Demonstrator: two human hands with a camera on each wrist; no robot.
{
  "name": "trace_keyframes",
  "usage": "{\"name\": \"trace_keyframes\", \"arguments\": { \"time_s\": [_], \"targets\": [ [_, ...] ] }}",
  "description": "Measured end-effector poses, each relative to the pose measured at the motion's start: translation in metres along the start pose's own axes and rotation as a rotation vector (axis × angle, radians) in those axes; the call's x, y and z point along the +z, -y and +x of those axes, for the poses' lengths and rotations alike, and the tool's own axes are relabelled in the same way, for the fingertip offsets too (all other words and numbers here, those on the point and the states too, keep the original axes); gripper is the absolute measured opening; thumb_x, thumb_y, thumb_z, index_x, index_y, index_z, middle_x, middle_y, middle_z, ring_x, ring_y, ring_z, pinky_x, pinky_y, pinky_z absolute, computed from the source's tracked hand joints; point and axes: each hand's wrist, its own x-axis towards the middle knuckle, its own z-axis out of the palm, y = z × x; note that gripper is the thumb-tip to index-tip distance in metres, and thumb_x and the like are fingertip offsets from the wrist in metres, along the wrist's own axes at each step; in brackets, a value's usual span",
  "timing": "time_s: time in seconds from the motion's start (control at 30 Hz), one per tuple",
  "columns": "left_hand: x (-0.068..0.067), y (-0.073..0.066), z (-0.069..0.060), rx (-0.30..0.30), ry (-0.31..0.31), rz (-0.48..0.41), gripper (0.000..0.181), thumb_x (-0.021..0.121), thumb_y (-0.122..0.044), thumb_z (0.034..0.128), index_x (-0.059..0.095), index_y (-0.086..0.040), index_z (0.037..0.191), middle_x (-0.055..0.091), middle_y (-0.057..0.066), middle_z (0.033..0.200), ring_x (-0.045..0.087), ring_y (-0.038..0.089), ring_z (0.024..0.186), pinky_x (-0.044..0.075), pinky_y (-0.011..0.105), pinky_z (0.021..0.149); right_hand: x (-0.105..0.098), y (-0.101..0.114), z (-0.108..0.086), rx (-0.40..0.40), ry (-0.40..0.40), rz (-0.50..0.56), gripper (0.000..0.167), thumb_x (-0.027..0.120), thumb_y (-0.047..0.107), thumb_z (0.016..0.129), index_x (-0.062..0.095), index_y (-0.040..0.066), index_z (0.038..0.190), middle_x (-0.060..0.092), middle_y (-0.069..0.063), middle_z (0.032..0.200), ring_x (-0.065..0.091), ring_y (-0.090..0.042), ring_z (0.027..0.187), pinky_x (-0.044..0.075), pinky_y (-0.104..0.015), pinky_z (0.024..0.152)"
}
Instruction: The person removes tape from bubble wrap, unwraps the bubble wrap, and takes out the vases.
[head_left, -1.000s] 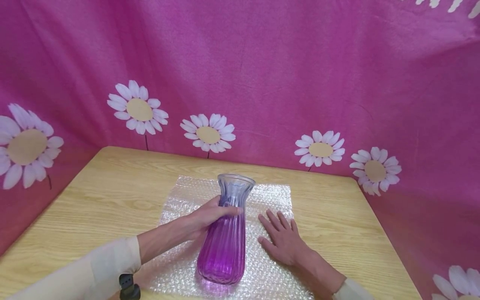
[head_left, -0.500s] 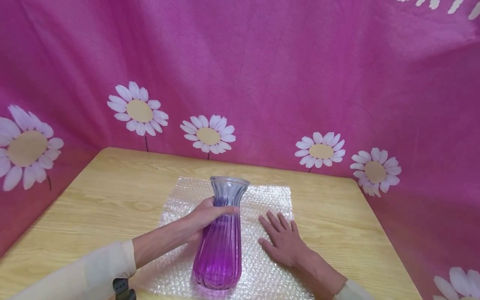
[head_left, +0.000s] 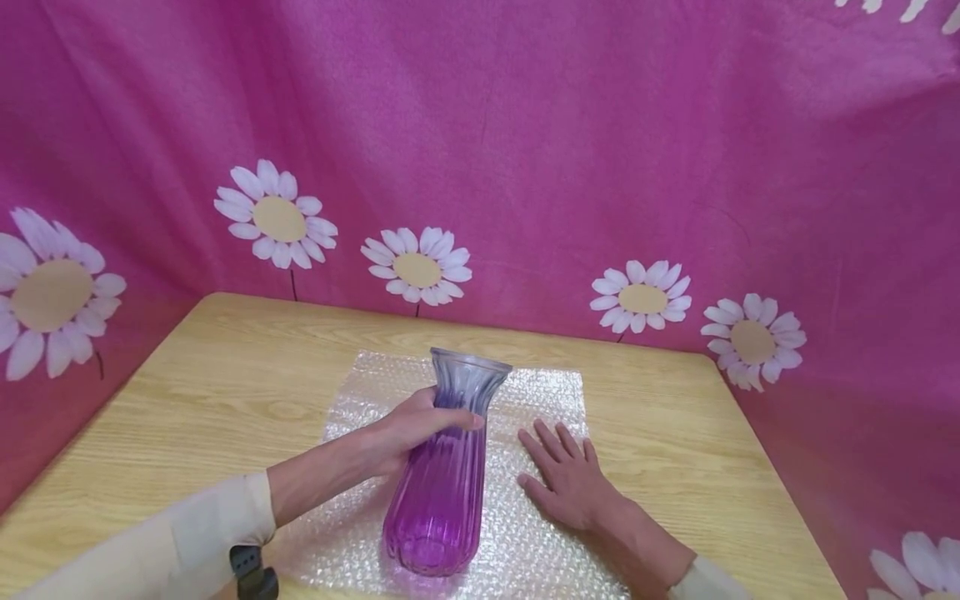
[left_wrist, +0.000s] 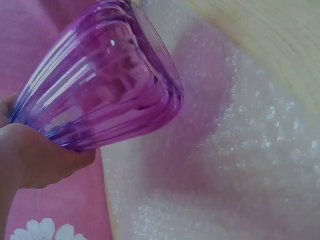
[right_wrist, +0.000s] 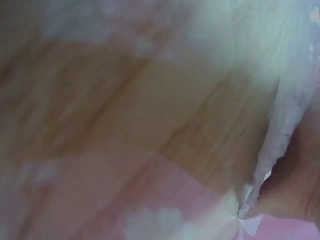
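A ribbed glass vase [head_left: 438, 500], purple at its base and fading to greyish blue at the flared mouth, tilts over the bubble wrap [head_left: 360, 533]. My left hand [head_left: 412, 429] grips it below the neck, thumb across the front. In the left wrist view the vase [left_wrist: 105, 80] is lifted, its base apart from the wrap [left_wrist: 260, 150], with a purplish shadow below. To the right, my right hand [head_left: 570, 479] rests palm down on the wrap, fingers spread. The right wrist view is blurred; the right hand [right_wrist: 295, 185] shows only partly, beside a plastic edge.
The wrap lies on a wood-grain table [head_left: 217, 392]. A pink cloth [head_left: 525, 150] with printed daisies hangs behind the table and along its sides. A dark strapped device [head_left: 253, 573] sits at the left sleeve.
The vase shifts left, then its mouth swings back to the right while its base stays further left, so it leans more. The right hand stays in place.
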Motion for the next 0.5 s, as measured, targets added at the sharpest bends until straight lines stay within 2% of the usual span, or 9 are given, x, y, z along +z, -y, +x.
{"name": "trace_keyframes", "arguments": {
  "time_s": [0.13,0.27,0.4,0.5],
  "targets": [
    [-0.001,-0.008,0.002,0.049,-0.027,0.046,0.064,0.077,-0.016,0.078,0.045,0.002,0.13,0.065,0.019,0.102,0.068,0.028,0.083,0.059,0.041,0.075,-0.001,0.0,0.0,-0.001,-0.004,-0.004,0.065,0.042,0.048,0.103,0.031,0.015,0.158,0.021,-0.015,0.162,0.015,-0.044,0.146,0.013,-0.073,0.11],
    [-0.003,-0.015,0.004,0.095,-0.041,0.079,0.067,0.079,-0.014,0.0767,0.045,-0.001,0.133,0.064,0.018,0.109,0.066,0.03,0.093,0.056,0.044,0.085,-0.001,0.0,0.0,0.002,0.005,-0.003,0.065,0.042,0.048,0.103,0.031,0.015,0.158,0.021,-0.015,0.162,0.015,-0.044,0.146,0.014,-0.074,0.11],
    [-0.006,-0.022,0.005,0.176,-0.073,0.203,0.067,0.082,-0.016,0.0757,0.05,-0.003,0.133,0.066,0.012,0.114,0.063,0.029,0.107,0.047,0.05,0.101,0.0,0.0,0.001,0.003,0.009,-0.012,0.066,0.042,0.049,0.103,0.031,0.015,0.158,0.021,-0.015,0.162,0.015,-0.044,0.147,0.014,-0.073,0.11],
    [-0.007,-0.028,0.006,0.234,-0.071,0.284,0.07,0.083,-0.018,0.0763,0.05,-0.005,0.137,0.066,0.011,0.118,0.061,0.029,0.115,0.043,0.052,0.105,0.0,0.0,0.002,0.005,0.015,-0.013,0.066,0.041,0.05,0.103,0.031,0.015,0.158,0.021,-0.014,0.163,0.015,-0.043,0.147,0.014,-0.073,0.11]
  ]
}}
